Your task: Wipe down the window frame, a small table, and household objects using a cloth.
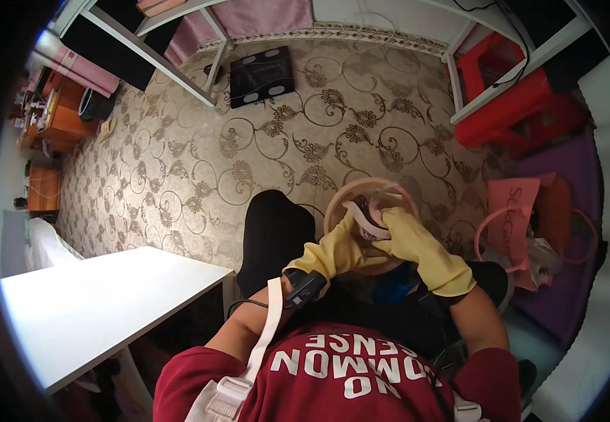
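Observation:
My left hand (341, 243) and my right hand (405, 234) wear yellow rubber gloves and meet over a beige-pink basin (344, 193) between my knees. Between them is a small item with a pale pink band (365, 222) and a darker patterned part; its kind is not clear. The left glove is closed against the item's near side, and the right glove is closed on its right edge. The fingertips are largely hidden by the gloves and the item. Something blue (393, 285) shows just below the basin, partly covered by my right arm.
A white table (115, 299) stands at my left. At right are a pink bag (512, 221), a purple mat (561, 295) and red plastic stools (530, 116). A black scale (262, 76) lies on the patterned floor ahead, near white table legs (217, 74).

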Demonstrator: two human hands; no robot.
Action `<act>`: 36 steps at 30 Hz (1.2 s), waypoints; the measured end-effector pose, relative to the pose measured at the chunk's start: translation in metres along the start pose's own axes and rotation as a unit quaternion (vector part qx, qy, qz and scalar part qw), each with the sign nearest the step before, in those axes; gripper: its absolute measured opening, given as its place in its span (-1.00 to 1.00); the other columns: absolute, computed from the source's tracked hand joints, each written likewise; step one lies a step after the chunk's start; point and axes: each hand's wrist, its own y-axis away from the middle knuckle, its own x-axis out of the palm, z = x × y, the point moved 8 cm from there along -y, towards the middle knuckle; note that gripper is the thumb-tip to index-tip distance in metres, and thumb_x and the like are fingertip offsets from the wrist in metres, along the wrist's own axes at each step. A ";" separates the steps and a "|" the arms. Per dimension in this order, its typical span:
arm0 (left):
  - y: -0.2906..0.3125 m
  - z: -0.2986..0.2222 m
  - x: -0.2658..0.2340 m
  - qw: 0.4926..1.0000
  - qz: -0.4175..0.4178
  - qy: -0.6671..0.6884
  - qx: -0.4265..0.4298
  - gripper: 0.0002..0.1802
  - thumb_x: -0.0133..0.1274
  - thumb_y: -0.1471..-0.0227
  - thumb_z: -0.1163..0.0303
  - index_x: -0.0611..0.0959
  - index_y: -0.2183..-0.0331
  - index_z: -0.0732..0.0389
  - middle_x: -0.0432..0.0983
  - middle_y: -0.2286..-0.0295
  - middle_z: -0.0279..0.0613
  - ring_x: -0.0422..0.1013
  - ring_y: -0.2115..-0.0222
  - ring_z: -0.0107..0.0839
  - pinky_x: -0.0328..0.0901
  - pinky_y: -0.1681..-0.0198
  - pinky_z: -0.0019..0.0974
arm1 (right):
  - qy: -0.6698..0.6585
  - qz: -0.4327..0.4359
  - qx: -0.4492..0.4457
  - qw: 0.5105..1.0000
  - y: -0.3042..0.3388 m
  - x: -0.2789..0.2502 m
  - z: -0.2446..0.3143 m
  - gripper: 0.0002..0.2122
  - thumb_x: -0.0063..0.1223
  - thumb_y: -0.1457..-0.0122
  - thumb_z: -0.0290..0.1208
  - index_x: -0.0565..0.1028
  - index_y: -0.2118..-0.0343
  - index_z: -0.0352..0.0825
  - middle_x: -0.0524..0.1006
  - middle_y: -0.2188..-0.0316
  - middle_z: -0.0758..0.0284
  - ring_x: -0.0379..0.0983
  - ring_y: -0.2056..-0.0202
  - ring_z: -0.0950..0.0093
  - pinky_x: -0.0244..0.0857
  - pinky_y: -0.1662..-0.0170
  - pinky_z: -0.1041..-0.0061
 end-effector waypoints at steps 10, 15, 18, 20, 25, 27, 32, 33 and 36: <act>-0.025 0.088 -0.015 0.900 -0.012 0.422 -0.109 -0.71 -0.09 -0.27 0.36 0.55 0.04 0.23 0.52 0.08 -0.17 0.45 0.04 -0.25 0.36 -0.03 -0.26 | -0.154 0.057 -0.044 0.985 0.009 -0.004 0.029 -0.54 0.38 0.10 -0.23 0.53 0.24 -0.52 0.56 0.32 -0.05 0.54 0.28 0.08 0.38 0.17 0.27; -0.019 0.059 -0.016 0.805 0.212 0.552 0.042 -0.65 -0.12 -0.31 0.22 0.54 0.01 0.20 0.53 0.10 -0.14 0.46 0.04 -0.30 0.38 -0.02 -0.23 | -0.452 0.106 0.060 0.884 0.003 -0.011 0.025 -0.53 0.32 -0.05 -0.27 0.51 0.07 -0.52 0.60 0.25 0.19 0.52 0.18 0.38 0.37 0.10 0.37; -0.008 0.052 -0.011 0.897 -0.104 0.415 -0.106 -0.66 0.02 -0.23 0.40 0.51 -0.03 0.20 0.52 0.06 -0.13 0.44 -0.01 -0.35 0.38 -0.02 -0.28 | -0.490 -0.062 0.093 0.865 -0.007 0.002 -0.059 -0.38 0.26 -0.17 -0.22 0.30 -0.18 -0.52 0.48 -0.03 0.16 0.43 -0.02 0.41 0.33 -0.09 0.44; 0.006 -0.006 -0.006 0.987 -0.101 -0.108 -0.058 -0.38 0.29 0.03 0.53 0.45 -0.08 0.27 0.51 0.02 -0.13 0.45 -0.01 -0.35 0.37 -0.06 -0.31 | -0.424 -0.112 0.128 0.890 -0.005 0.000 -0.059 -0.40 0.22 -0.20 -0.17 0.32 -0.17 -0.49 0.47 -0.05 0.17 0.41 -0.04 0.42 0.32 -0.10 0.45; 0.016 -0.039 -0.001 0.948 -0.094 -0.278 0.121 -0.21 0.41 0.16 0.45 0.42 -0.12 0.27 0.49 -0.01 -0.10 0.46 -0.01 -0.31 0.35 -0.08 -0.29 | -0.494 -0.101 0.086 0.860 -0.006 0.018 -0.046 -0.41 0.06 -0.29 0.01 0.35 -0.17 -0.42 0.43 -0.11 0.23 0.36 -0.10 0.43 0.29 -0.13 0.47; 0.017 -0.044 0.002 0.943 -0.083 -0.277 0.164 -0.17 0.41 0.16 0.44 0.40 -0.15 0.26 0.48 -0.03 -0.09 0.45 -0.02 -0.31 0.34 -0.10 -0.28 | -0.480 -0.042 0.061 0.874 -0.012 0.038 -0.057 -0.43 -0.11 -0.37 0.04 0.27 -0.22 -0.35 0.40 -0.12 0.23 0.36 -0.10 0.42 0.27 -0.15 0.47; 0.011 0.028 0.007 0.822 -0.080 0.521 -0.213 -0.45 0.09 -0.22 0.30 0.35 -0.18 0.22 0.38 -0.12 -0.07 0.35 -0.12 -0.23 0.28 -0.19 -0.14 | -0.587 -0.102 0.044 0.802 -0.027 0.039 -0.072 -0.47 -0.09 -0.36 0.01 0.37 -0.14 -0.39 0.46 -0.06 0.26 0.39 -0.05 0.45 0.32 -0.08 0.48; 0.010 0.029 0.006 0.823 -0.085 0.523 -0.208 -0.45 0.09 -0.22 0.30 0.35 -0.18 0.22 0.38 -0.12 -0.07 0.35 -0.12 -0.23 0.28 -0.19 -0.14 | -0.570 -0.112 0.026 0.814 -0.027 0.033 -0.072 -0.53 -0.06 -0.37 -0.06 0.40 -0.09 -0.41 0.48 -0.04 0.27 0.41 -0.01 0.46 0.34 -0.05 0.49; -0.004 0.056 -0.017 0.913 -0.107 0.372 -0.126 -0.75 -0.03 -0.28 0.39 0.47 0.03 0.22 0.45 0.04 -0.20 0.41 0.00 -0.27 0.34 -0.08 -0.16 | -0.544 -0.138 0.010 0.828 -0.029 0.031 -0.068 -0.65 0.01 -0.35 -0.22 0.44 0.00 -0.43 0.52 0.03 0.28 0.46 0.06 0.47 0.38 0.02 0.51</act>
